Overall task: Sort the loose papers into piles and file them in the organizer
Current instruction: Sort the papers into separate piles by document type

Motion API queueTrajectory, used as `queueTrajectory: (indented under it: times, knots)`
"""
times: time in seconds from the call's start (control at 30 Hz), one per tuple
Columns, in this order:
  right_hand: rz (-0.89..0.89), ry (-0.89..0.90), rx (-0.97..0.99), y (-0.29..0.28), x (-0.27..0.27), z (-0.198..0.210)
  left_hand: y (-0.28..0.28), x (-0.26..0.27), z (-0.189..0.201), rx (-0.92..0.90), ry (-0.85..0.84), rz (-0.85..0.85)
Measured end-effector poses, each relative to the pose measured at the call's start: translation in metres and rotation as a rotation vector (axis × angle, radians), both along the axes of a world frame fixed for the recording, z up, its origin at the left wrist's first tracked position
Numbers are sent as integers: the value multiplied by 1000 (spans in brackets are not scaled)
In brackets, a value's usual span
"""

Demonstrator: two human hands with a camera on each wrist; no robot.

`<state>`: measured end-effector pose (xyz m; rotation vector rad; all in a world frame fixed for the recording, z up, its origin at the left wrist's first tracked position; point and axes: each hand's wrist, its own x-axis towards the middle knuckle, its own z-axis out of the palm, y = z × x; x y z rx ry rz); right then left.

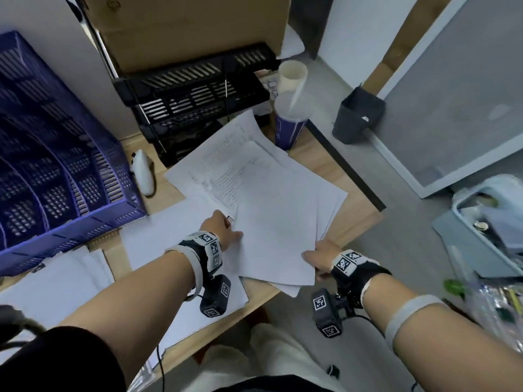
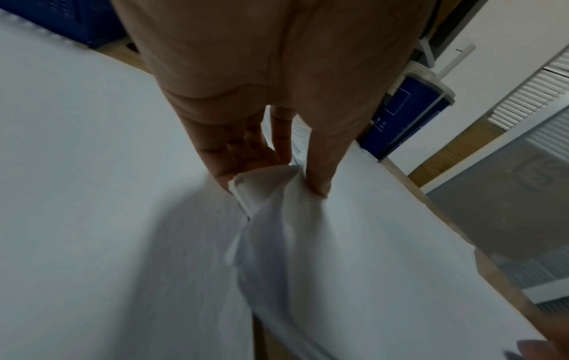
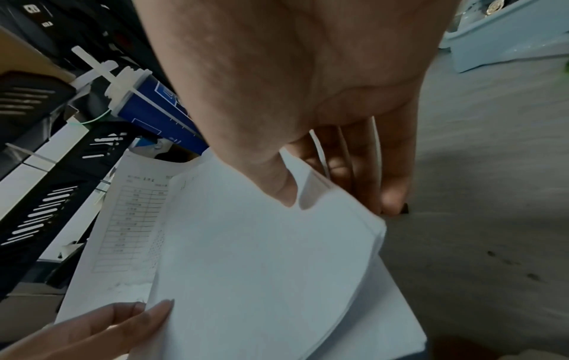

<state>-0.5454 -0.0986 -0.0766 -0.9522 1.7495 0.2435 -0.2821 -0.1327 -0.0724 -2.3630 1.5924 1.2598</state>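
A wooden counter (image 1: 359, 193) is bordered by grey floor at three o'clock. A black organizer (image 1: 195, 89) is seen at twelve o'clock, its contents unclear. The loose papers (image 1: 271, 222) are pinched at centre by left hand (image 1: 223, 230) and right hand (image 1: 319, 257) fingers (image 3: 397, 175).
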Motion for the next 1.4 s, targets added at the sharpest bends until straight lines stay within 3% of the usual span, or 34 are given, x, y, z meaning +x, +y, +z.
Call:
queueTrajectory:
  times: [0.13,0.27,0.33,0.53,0.63,0.77,0.93,1.0,1.13,1.27,1.33,1.4]
  knots:
    - [-12,36,-10,6,4,3,4,-3,7,6,19,-131]
    - [-140,113,-87,6,6,9,13,5,16,-30,318,-119]
    - [-225,106,-147,4,6,12,16,13,24,-103,384,-112]
    - [-399,-229,-299,-11,20,11,27,59,38,-129,611,142]
    - [-254,-324,-361,-15,57,35,49,83,43,-73,600,217]
    - [45,-266,-405,-12,106,45,88,120,34,205,519,217]
    - [271,-135,-193,4,161,17,126,161,18,183,-62,44]
    - [296,-53,-193,13,180,12,138,161,12,147,-165,16]
    - [211,-2,-194,25,202,9,143,159,8,127,-71,99]
    - [140,-38,-206,30,205,10,149,164,12,49,227,343]
    - [134,-114,-227,31,203,16,150,166,19,35,313,397]
    - [126,-230,-319,33,204,28,147,165,30,-5,279,366]
